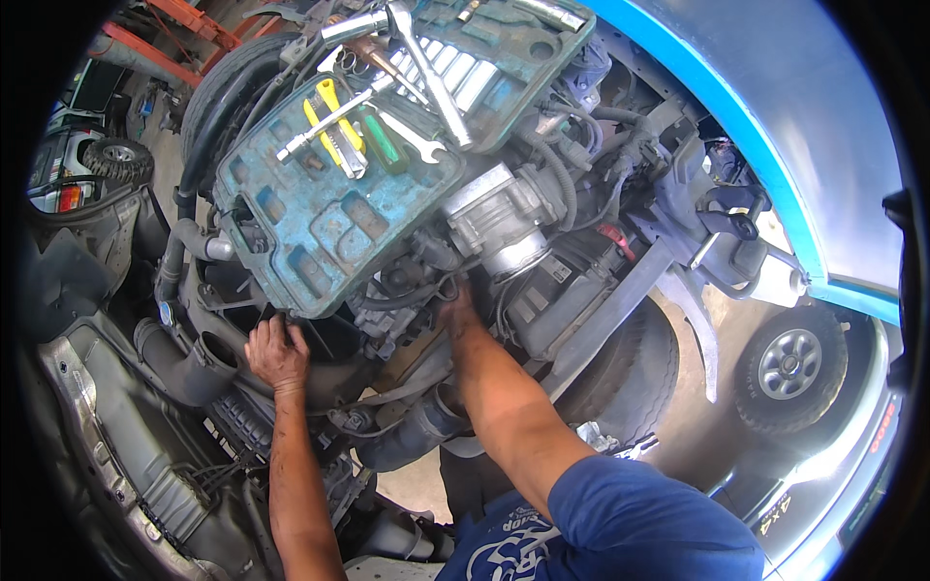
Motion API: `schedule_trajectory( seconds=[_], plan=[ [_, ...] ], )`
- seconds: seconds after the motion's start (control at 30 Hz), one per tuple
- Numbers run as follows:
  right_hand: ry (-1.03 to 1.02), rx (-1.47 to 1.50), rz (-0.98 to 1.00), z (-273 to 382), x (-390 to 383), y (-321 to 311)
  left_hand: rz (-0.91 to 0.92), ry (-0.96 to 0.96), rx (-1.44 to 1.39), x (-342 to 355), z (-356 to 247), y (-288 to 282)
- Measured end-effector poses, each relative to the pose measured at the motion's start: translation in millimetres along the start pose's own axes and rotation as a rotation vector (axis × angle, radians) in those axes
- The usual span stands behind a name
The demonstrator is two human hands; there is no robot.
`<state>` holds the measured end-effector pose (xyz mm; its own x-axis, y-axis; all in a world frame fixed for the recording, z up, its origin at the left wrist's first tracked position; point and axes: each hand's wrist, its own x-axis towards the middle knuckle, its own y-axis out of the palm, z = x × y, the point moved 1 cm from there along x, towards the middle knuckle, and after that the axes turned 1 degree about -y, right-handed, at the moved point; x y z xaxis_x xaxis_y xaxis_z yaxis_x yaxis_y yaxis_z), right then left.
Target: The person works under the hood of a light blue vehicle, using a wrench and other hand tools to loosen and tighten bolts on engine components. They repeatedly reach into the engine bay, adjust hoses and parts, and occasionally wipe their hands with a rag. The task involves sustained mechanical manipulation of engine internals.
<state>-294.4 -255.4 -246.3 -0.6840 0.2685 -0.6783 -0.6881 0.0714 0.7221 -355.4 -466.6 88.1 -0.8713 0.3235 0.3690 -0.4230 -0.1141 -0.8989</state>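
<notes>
My left hand (278, 354) is curled, its fingertips bent over a dark edge just below the near corner of the blue tool case (320, 218). What they hold there, if anything, is hidden. My right hand (456, 302) reaches down between hoses and metal parts of the engine, below a silver throttle body (499, 218); its fingers are out of sight. On the case lie yellow-handled pliers (334, 126), a green-handled tool (381, 145), a combination wrench (412, 136) and a long ratchet (426, 73).
A wide black air hose (199, 363) opens beside my left forearm. To the right are a battery (547, 295), a grey metal bar (615, 310) and a tyre (635, 373). A blue-edged panel (775, 184) curves along the upper right. Another vehicle's wheel (790, 363) stands farther right.
</notes>
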Motion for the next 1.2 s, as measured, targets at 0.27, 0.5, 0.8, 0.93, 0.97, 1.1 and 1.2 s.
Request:
schedule_trajectory(
  seconds=[0.27, 0.5, 0.8, 0.93, 0.97, 1.1, 1.2],
  plan=[
    [0.011, -0.12, -0.066, 3, -12, 22, 0.033, 0.025, 0.098, -6, 10, 9],
    [-0.012, 0.186, -0.101, -18, 3, 31, -0.014, 0.063, 0.107, -7, 17, 19],
    [-0.016, 0.412, -0.149, -47, 10, 39, 0.036, 0.1, 0.189, -6, 20, 19],
    [-0.003, 0.384, -0.185, -44, 12, 45, 0.061, 0.083, 0.194, -6, 23, 22],
    [0.003, 0.377, -0.191, -42, 11, 47, 0.054, 0.094, 0.191, -7, 23, 21],
    [0.021, 0.38, -0.203, -32, 2, 56, 0.065, 0.092, 0.233, -8, 23, 21],
    [0.024, 0.377, -0.225, -27, 2, 60, 0.037, 0.103, 0.204, -7, 25, 23]
  ],
)
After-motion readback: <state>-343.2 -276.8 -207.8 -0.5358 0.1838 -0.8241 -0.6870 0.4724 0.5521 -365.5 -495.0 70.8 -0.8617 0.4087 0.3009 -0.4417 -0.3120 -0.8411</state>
